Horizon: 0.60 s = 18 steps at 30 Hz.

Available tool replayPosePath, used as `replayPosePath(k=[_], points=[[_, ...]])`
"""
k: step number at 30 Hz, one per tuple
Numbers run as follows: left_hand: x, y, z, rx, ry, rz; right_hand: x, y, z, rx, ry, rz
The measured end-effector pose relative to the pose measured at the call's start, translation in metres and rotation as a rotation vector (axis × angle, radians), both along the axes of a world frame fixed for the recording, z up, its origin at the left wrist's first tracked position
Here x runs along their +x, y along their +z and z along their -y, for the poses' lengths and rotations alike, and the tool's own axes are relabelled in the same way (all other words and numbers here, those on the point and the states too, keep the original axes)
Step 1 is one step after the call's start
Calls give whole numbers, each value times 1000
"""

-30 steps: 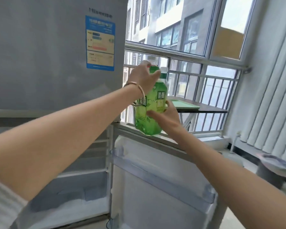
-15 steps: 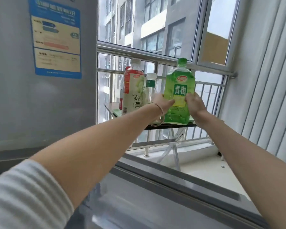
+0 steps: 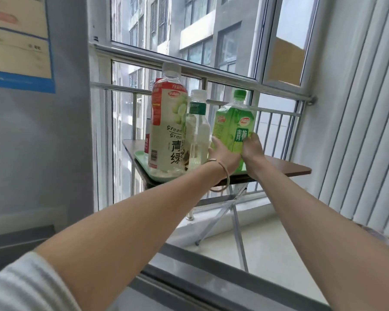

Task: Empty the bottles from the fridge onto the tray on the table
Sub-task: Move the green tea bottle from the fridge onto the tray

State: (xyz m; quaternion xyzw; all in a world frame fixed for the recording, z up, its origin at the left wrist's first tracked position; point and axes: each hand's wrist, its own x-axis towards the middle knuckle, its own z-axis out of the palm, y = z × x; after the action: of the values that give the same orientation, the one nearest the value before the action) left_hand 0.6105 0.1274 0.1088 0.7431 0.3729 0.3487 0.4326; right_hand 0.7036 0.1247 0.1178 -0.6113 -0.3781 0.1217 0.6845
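The fridge (image 3: 32,153) is showing its grey side at the far left. The tray (image 3: 142,157) is lying at the left end of the table (image 3: 285,168) and carrying three upright bottles: a red-labelled bottle (image 3: 147,140) at its back left, a tall tea bottle (image 3: 166,131) in front of that, and a clear bottle (image 3: 199,131) just to their right. Just beside the clear bottle, the green bottle (image 3: 234,122) is standing upright, cap up. The left hand (image 3: 225,156) is wrapping its lower left side and the right hand (image 3: 252,149) is clasping its lower right. The hands are hiding its base, so I cannot tell whether it is resting on the tray. Both hands are equally near, so the next move is probably lowering it straight down and letting go.
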Motion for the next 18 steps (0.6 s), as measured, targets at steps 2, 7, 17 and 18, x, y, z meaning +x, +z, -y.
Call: replayPosePath(k=[2,7,17,18], points=[[-2,-5,1,72,35,-64,-1,-3,0,0,-6,13],[-10,-11,13,341,168,-261,-6,-4,-2,-28,28,39],[-46,-6,31,446,206,-171,-23,-4,17,-41,-263,100],[-54,-2,33,458,222,-155,-33,0,24,4,-330,145]])
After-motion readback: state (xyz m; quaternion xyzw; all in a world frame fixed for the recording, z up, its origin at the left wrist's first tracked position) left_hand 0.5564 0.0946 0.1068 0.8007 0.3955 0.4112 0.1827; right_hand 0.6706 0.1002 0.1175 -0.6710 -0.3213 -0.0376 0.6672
